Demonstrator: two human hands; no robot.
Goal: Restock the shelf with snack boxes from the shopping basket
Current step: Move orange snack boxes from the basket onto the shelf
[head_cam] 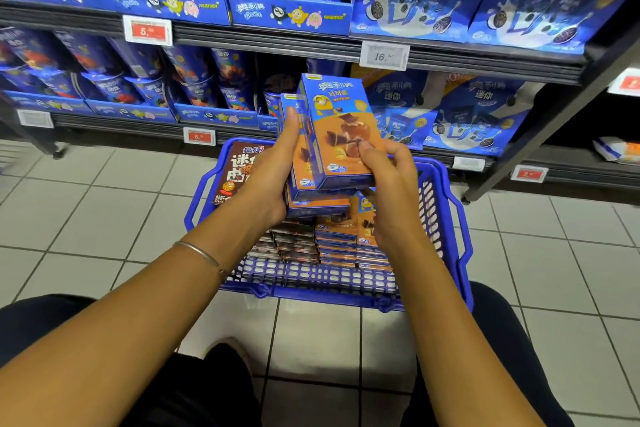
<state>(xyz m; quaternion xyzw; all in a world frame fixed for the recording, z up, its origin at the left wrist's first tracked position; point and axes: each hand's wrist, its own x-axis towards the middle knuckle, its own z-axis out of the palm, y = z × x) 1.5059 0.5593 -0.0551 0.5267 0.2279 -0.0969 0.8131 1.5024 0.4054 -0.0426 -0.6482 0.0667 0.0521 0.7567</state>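
Note:
A blue plastic shopping basket [446,184] stands on the tiled floor in front of the shelf. Above it I hold a small stack of blue-and-orange snack boxes [341,135], upright and slightly fanned. My left hand [273,170] grips the stack from the left, thumb up its side. My right hand [389,180] pinches the front box at its lower right corner. More orange-and-blue boxes [341,239] and dark brown boxes [294,239] lie stacked in the basket. A brown cookie box [230,173] leans against the basket's left wall.
The shelf unit [277,42] rises right behind the basket, packed with blue cookie cups and boxes in display trays. Large blue packs [485,114] fill the lower right shelf. Price tags [383,55] line the shelf edges. White floor tiles lie on both sides; my dark-trousered knees frame the basket.

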